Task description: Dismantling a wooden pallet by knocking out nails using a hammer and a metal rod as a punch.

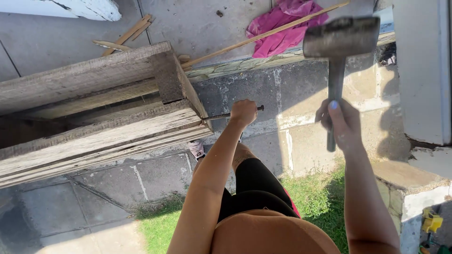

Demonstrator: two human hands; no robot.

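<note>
Steel chisel (221,115): clamped in the left hand (243,112), tip set against the pallet's (108,127) corner joint, it seems; contact is partly hidden. Club hammer (340,35): gripped in the right hand (343,123), raised above. Risk: a glancing blow would strike the knuckles, since the fist sits just behind the struck end. Beyond: pink cloth (282,26) and thin stick (263,35) on paving.

You hold dull grey steel mallet (341,35), dark metal spike (226,115); weathered grey-brown wooden pallet (94,117); crumpled pink cloth (282,23) beyond pallet.
</note>
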